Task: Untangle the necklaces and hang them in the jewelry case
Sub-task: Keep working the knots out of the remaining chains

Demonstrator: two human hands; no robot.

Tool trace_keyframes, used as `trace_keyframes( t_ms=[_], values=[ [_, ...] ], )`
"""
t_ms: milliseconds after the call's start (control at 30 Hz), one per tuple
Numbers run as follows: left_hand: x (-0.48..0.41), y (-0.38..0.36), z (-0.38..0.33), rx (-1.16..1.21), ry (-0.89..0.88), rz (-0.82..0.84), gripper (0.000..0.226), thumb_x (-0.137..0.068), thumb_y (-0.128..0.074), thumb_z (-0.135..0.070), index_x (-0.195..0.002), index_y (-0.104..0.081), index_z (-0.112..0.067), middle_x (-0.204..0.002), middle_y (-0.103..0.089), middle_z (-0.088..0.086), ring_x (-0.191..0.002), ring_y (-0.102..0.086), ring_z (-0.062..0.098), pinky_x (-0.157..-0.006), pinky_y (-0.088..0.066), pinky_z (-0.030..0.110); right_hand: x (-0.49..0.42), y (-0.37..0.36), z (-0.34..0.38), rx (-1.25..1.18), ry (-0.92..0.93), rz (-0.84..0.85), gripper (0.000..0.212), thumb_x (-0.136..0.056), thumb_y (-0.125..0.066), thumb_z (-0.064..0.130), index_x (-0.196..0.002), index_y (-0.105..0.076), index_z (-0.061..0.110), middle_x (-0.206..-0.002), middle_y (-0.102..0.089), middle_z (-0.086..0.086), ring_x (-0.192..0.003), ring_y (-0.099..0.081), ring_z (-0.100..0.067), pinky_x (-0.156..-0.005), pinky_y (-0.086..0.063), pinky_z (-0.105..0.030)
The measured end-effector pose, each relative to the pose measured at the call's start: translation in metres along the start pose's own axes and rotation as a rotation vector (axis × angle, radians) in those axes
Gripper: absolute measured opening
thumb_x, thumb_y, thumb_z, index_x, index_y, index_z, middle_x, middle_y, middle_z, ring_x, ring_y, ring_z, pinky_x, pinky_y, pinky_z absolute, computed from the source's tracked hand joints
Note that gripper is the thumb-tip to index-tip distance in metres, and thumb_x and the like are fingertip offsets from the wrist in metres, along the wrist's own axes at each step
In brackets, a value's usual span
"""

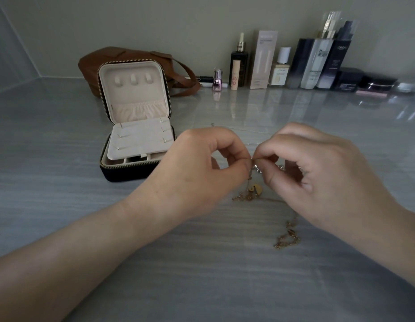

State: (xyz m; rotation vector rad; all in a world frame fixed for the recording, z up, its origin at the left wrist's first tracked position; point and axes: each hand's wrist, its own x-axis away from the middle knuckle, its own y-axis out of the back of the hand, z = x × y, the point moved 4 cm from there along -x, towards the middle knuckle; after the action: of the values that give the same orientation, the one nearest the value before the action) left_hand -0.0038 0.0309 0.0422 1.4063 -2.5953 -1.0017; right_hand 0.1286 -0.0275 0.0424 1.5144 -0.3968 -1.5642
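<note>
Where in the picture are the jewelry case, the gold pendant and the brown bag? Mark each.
jewelry case [127, 172]: head view, dark front wall.
gold pendant [254, 188]: head view, its round face.
brown bag [90, 66]: head view, leather left of the case lid.

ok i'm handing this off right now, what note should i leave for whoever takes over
Left hand: pinches the necklaces at the tangle.
Right hand: pinches the same tangle from the other side, its fingertips close to the left's.
Necklaces: gold and silver-coloured links bunched between the hands, with a pendant. A loose gold chain end trails on the countertop near the right hand.
Jewelry case: stands open to the left, lid upright, its three hooks bare.
Done: case is open, nothing hung yet.
Left: separate the chains and hang each on a hook.
</note>
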Motion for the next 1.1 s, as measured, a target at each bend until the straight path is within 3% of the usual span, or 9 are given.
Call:
trace_keyframes(
  t_ms=[433,600,833,1000,1033,1100],
  values=[
    [-0.001,-0.002,0.002,0.025,0.028,0.008,0.021,-0.083,-0.065,-0.011,-0.065,-0.059,-0.021,-0.037,-0.046,-0.024,-0.028,-0.032,0.003,-0.035,-0.026,0.011,0.001,-0.001,-0.002,-0.029,-0.077,-0.031,0.014,-0.079,-0.056,0.028,-0.074,-0.067,0.022,-0.072,-0.054,0.012,-0.053,-0.048,-0.012,-0.047,-0.045,-0.034],
    [-0.003,0.001,0.006,0.058,0.069,-0.005,0.019,-0.084,-0.066,-0.014,-0.066,-0.061,-0.02,-0.038,-0.047,-0.024,-0.027,-0.032,0.002,-0.033,-0.024,0.009,0.001,0.002,-0.003,-0.042,-0.095,-0.038,0.015,-0.081,-0.061,0.03,-0.083,-0.073,0.023,-0.074,-0.055,0.017,-0.056,-0.046,0.004,-0.049,-0.042,-0.025],
    [0.0,-0.003,0.003,-0.054,0.011,0.02,0.018,-0.084,-0.065,-0.013,-0.067,-0.061,-0.018,-0.038,-0.047,-0.024,-0.028,-0.034,0.004,-0.035,-0.029,0.013,0.001,-0.001,0.002,0.059,-0.013,-0.002,0.015,-0.084,-0.059,0.027,-0.078,-0.071,0.02,-0.074,-0.058,0.011,-0.049,-0.046,-0.011,-0.044,-0.044,-0.029],
    [-0.002,-0.002,0.005,-0.032,0.04,-0.001,0.022,-0.083,-0.065,-0.013,-0.064,-0.059,-0.022,-0.037,-0.046,-0.024,-0.028,-0.033,0.003,-0.035,-0.028,0.013,-0.001,-0.003,-0.005,0.018,-0.098,-0.008,0.014,-0.078,-0.055,0.031,-0.074,-0.067,0.024,-0.066,-0.046,0.018,-0.052,-0.045,-0.006,-0.047,-0.044,-0.03],
    [-0.002,-0.001,0.005,-0.022,0.044,-0.007,0.022,-0.083,-0.065,-0.013,-0.064,-0.059,-0.023,-0.038,-0.047,-0.024,-0.028,-0.032,0.003,-0.035,-0.028,0.012,-0.001,-0.002,-0.007,-0.026,-0.14,-0.012,0.012,-0.076,-0.058,0.032,-0.073,-0.067,0.026,-0.063,-0.046,0.02,-0.053,-0.047,-0.006,-0.05,-0.044,-0.029],
    [-0.003,-0.001,0.006,-0.019,0.045,-0.021,0.021,-0.083,-0.066,-0.015,-0.065,-0.061,-0.024,-0.038,-0.047,-0.025,-0.028,-0.033,0.003,-0.035,-0.027,0.011,-0.003,-0.002,-0.008,-0.149,-0.218,0.01,0.009,-0.076,-0.064,0.035,-0.07,-0.068,0.029,-0.059,-0.052,0.025,-0.055,-0.052,-0.006,-0.05,-0.039,-0.014]
  ],
)
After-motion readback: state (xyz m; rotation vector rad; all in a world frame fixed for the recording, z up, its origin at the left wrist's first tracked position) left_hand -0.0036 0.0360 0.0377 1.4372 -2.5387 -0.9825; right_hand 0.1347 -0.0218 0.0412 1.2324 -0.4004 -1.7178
